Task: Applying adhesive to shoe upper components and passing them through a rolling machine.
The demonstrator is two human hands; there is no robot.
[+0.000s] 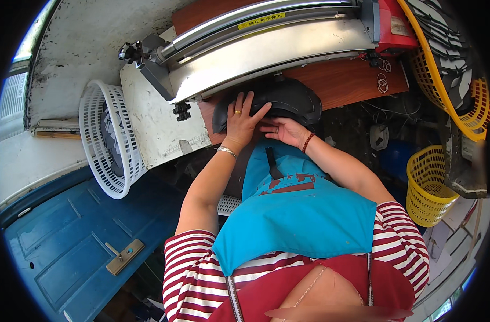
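Observation:
On the reddish-brown board in front of the roller machine [271, 53] lie black curved sheet pieces [293, 99], overlapping in a small pile. My left hand [244, 121] rests on the left part of them, palm down and fingers spread, with a ring and a bracelet showing. Just to its right, at the near edge of the pieces, is my right hand [288, 132]. Its palm is turned partly up, and its fingers point left, loosely stretched and apart. Whether its fingertips touch a piece I cannot tell.
A white basket [128, 161] with dark pieces stands left of the machine's pale side board [153, 118]. At the right are a yellow basket [416, 214] and a larger yellow-orange basket [443, 91] full of dark pieces. A blue door panel [67, 241] lies at lower left.

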